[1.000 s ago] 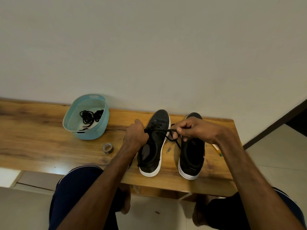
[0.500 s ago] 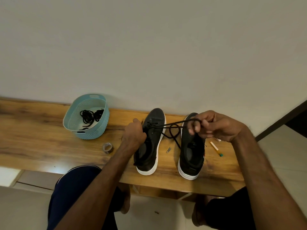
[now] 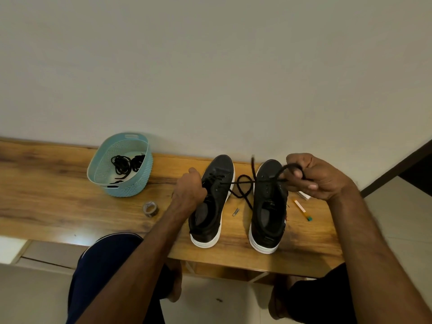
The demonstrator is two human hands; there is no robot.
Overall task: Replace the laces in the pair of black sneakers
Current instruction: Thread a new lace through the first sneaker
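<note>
Right of the black, white-soled canvas sneaker [image 3: 216, 183], which the left hand [image 3: 188, 191] grips at its side, the right hand [image 3: 314, 177], fingers curled round the black cord lace [image 3: 244, 176], has drawn farther away, probably pulling slack through the eyelets.

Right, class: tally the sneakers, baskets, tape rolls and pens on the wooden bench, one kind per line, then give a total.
Black sneakers: 2
Blue basket: 1
Tape roll: 1
Pen: 1
Total: 5
</note>
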